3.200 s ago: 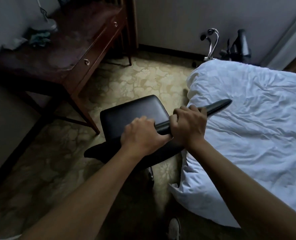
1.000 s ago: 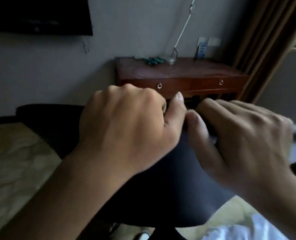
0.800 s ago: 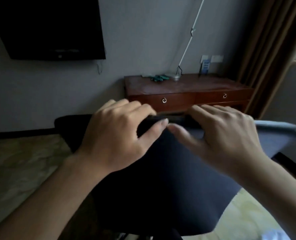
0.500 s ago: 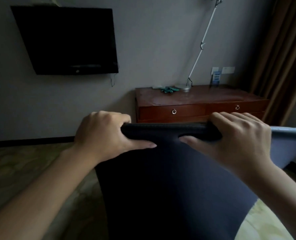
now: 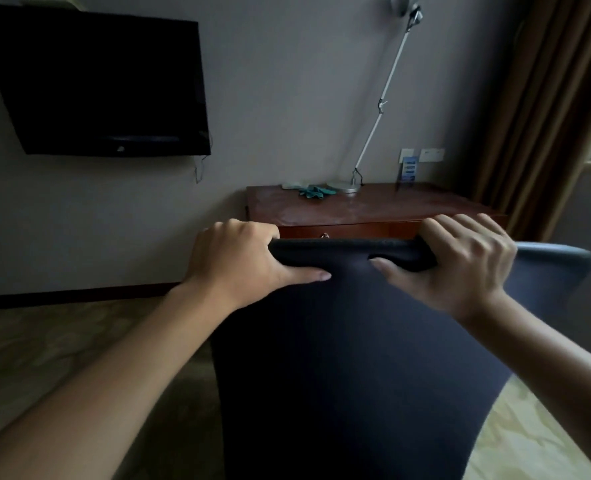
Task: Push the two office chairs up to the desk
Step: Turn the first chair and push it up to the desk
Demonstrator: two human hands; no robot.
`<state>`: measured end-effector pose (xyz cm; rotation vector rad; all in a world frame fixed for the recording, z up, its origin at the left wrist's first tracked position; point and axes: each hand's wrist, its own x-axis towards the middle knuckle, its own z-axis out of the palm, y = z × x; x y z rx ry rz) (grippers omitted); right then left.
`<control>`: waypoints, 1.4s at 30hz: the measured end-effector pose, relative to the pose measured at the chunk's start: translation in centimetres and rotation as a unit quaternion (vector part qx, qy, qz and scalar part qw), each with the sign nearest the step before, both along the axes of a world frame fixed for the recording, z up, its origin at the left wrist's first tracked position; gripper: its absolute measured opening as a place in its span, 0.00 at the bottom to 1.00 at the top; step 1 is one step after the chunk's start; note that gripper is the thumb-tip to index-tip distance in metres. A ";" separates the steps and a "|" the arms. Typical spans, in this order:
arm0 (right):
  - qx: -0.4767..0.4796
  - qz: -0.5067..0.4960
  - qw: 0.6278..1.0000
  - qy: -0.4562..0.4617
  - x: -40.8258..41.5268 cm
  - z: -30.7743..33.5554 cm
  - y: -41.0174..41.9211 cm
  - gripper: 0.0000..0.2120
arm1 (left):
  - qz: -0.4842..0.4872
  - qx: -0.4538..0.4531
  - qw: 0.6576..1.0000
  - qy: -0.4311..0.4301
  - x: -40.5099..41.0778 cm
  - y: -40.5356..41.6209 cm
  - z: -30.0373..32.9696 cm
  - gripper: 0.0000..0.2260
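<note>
The dark backrest of an office chair [image 5: 349,358] fills the lower middle of the head view, facing a reddish wooden desk [image 5: 373,209] against the far wall. My left hand [image 5: 242,265] grips the left part of the backrest's top edge. My right hand [image 5: 460,265] grips the same edge further right. The seat and wheels are hidden behind the backrest. The desk's drawer front shows just above the chair's top edge. No second chair is in view.
A black television [image 5: 96,84] hangs on the wall at left. On the desk stand a white arm lamp [image 5: 377,109] and a teal cloth [image 5: 314,192]. Brown curtains [image 5: 546,109] hang at right. Patterned floor [image 5: 62,341] lies to the left.
The view has lifted from the floor to the wall and desk. My hands have spread apart along the backrest's top edge, and the chair now faces the desk.
</note>
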<state>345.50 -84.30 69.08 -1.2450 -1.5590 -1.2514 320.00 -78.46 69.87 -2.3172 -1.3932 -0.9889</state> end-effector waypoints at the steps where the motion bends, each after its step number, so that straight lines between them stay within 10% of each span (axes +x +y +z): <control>1: -0.013 -0.002 1.000 -0.004 0.9 0.0 0.4 0.28 | 0.002 -0.015 1.000 0.001 0.9 0.5 0.0 0.38; 11: -0.093 0.015 0.990 0.102 9.7 -3.2 2.3 0.20 | -0.031 0.051 0.998 -0.005 8.4 1.8 -2.6 0.33; 21: -0.292 -0.010 0.951 0.098 7.7 0.6 -0.7 0.18 | 0.020 -0.213 0.972 0.092 11.5 -1.7 1.9 0.32; 33: -0.126 0.083 0.987 -0.049 13.3 -3.3 -0.1 0.25 | 0.154 0.045 0.987 0.014 15.5 -3.9 -1.7 0.40; 42: -0.261 0.028 0.965 -0.003 22.5 -2.1 1.4 0.43 | 0.204 0.035 0.978 0.031 20.9 -4.1 -0.2 0.43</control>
